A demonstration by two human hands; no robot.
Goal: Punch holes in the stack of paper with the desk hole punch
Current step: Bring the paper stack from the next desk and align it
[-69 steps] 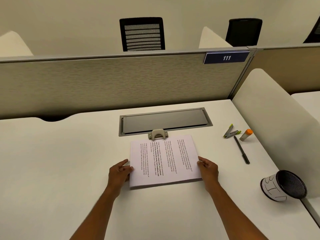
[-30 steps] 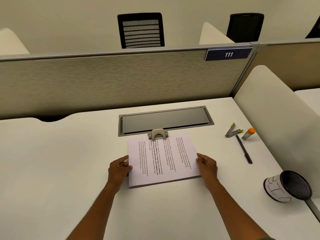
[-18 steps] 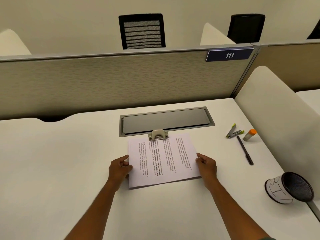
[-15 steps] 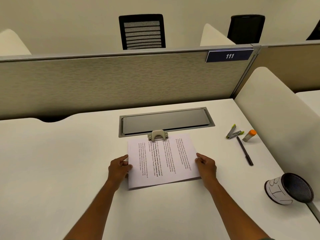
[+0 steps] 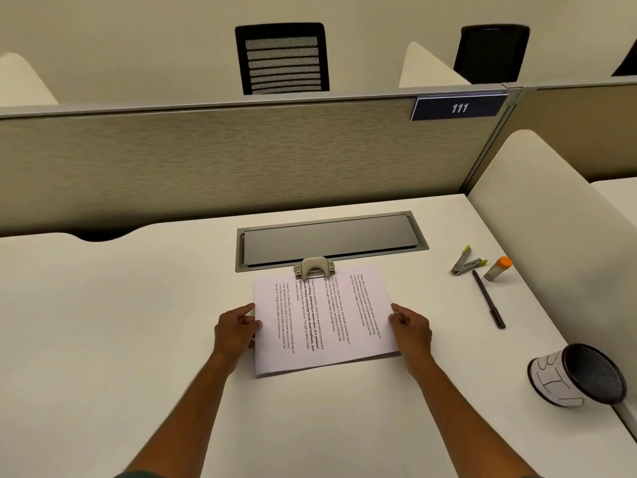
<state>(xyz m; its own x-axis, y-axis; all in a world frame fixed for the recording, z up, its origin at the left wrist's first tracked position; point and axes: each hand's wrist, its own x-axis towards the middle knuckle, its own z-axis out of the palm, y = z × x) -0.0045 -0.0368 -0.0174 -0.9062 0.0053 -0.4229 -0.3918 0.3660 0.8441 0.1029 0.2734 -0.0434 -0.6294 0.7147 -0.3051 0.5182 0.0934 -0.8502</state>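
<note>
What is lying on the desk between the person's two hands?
In the head view, the stack of paper fills that stretch: the left hand grips its left edge, the right hand its right edge. Its far edge sits in the hole punch.

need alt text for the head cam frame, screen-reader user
A person's left hand and right hand hold the side edges of a stack of paper on a white desk, its far edge at the mouth of a beige hole punch. To the right lie a staple remover, glue stick, pen and a tipped mesh cup.
</note>
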